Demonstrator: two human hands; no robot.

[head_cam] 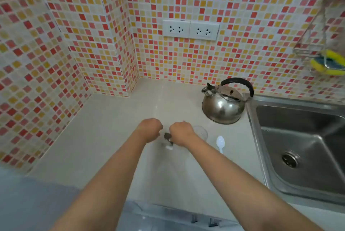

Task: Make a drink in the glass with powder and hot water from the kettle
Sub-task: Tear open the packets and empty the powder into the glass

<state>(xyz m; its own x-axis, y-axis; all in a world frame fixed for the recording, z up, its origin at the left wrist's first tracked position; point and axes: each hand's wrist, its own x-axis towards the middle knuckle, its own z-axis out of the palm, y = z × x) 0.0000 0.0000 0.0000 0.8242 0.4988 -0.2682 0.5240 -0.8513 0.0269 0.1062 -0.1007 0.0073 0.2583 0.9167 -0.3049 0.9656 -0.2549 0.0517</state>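
Right now, both my arms reach forward over the counter, and these lines give the rest.

Left arm: bare, stretched out from the lower left, wrist bent slightly down.
Left hand (150, 129): knuckles up, fingers curled under; they seem to pinch one end of the small sachet, though the fingertips are hidden beneath the hand.
Right arm: bare, stretched out from the lower right, angled inward toward the left hand.
Right hand (180, 133): knuckles up, fingers curled down and pinching the other end of the sachet; it covers part of the glass behind it.
Sachet (168, 139): a small dark and white packet between my two hands, blurred, held just above the counter.
Glass (201, 132): clear, upright on the counter just to the right of my right hand, partly hidden by it.
Spoon (220, 143): white plastic, lying flat on the counter near the glass, bowl pointing away from me.
Kettle (223, 104): shiny steel with a black arched handle, standing behind the glass, close to the sink rim, spout to the left.
Counter (104, 137): pale, smooth, running into the tiled corner.
Sink (302, 148): steel basin at the right, drain visible.
Wall sockets (190, 30): two white plates on the mosaic tiles above the kettle.
Sponges (326, 63): yellow, in a wire rack at the far right.
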